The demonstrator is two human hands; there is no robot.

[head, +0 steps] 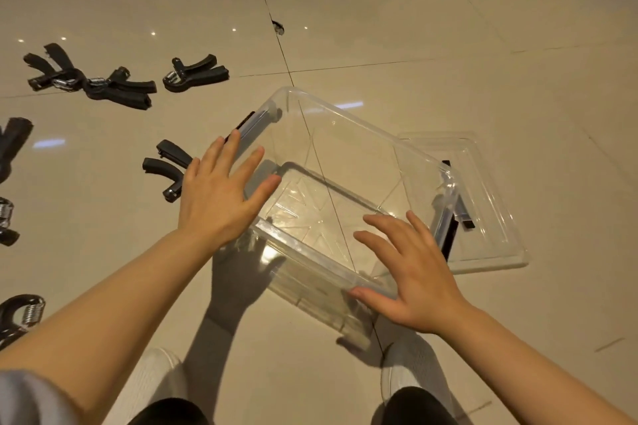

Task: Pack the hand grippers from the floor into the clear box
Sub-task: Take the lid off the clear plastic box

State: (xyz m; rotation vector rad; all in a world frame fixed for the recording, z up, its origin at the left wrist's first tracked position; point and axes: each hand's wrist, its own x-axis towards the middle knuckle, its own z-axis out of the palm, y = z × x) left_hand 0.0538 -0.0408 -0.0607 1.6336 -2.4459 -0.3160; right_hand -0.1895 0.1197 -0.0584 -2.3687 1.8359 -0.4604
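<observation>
The clear box [312,262] stands on the tiled floor in front of me, with nothing inside it. My left hand [221,195] hovers with fingers spread over the box's left corner. My right hand [411,274] is spread open at the box's near right rim, its thumb at the rim. Several black hand grippers lie on the floor to the left. One hand gripper [167,169] lies just left of my left hand, another hand gripper [195,74] farther back, and a tangled pile of grippers [89,81] at the far left.
The clear lid [490,217] lies flat on the floor, right of the box and partly under it. More grippers [17,316] show at the left edge of view. My white shoes [411,373] stand just below the box.
</observation>
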